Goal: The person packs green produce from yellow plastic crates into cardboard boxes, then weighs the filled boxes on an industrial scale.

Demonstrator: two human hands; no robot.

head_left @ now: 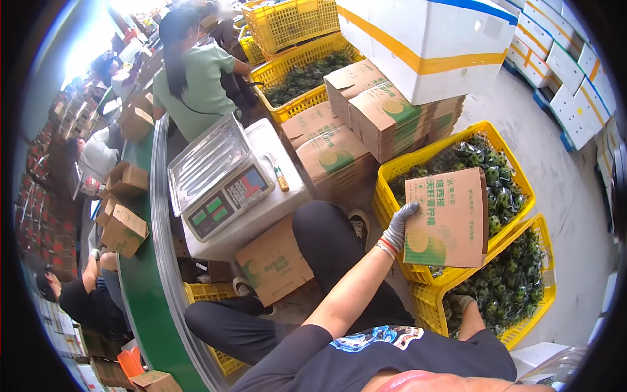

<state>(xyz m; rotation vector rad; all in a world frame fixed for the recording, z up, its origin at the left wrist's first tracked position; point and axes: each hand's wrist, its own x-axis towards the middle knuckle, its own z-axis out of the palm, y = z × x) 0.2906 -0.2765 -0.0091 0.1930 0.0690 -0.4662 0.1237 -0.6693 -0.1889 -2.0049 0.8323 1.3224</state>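
My left hand (400, 225), in a grey glove with a striped cuff, grips the left edge of a brown cardboard carton (450, 219) with green printing. The carton is held over a yellow crate (385, 186) filled with dark green produce in clear wrapping (503, 189). Lower down, my right hand (462, 302), also gloved, reaches into a second yellow crate (428, 307) of the same wrapped green produce (509, 287). Its fingers are hidden among the packs and the crate's edge.
A digital scale (222, 183) stands on a white foam box (290, 202), beside a green conveyor (153, 287). Stacked flat cartons (385, 108) sit under a large white foam box (424, 49). A person in a green shirt (196, 91) works near another produce crate (304, 68).
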